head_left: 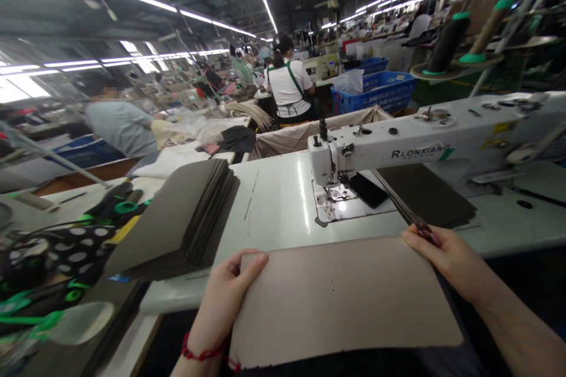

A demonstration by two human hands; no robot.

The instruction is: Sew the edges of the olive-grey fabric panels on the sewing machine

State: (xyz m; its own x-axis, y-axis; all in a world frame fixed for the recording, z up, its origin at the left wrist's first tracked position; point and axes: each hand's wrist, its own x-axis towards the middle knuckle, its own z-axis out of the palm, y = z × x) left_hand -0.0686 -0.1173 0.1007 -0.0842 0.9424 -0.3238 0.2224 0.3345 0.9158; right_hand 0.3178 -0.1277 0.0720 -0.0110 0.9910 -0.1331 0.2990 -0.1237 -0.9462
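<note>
A flat beige panel [340, 300], with two small dark dots near its middle, is held up in front of the table edge. My left hand [232, 280] is closed on its upper left edge, thumb on top; a red cord bracelet circles that wrist. At the upper right corner, my right hand [444, 256] grips the panel with the thumb on its face. A small metal tool [423, 228], perhaps thread snips, shows among the right fingers. Beyond the panel stands a white sewing machine [398, 144], its needle area over a shiny metal plate [349, 212].
A thick stack of dark grey-brown panels [163, 212] lies left; another dark stack [427, 191] rests under the machine arm beside a black phone [368, 189]. Thread cones [448, 41] stand upper right. Blue crates [375, 91] and co-workers [289, 85] are farther back.
</note>
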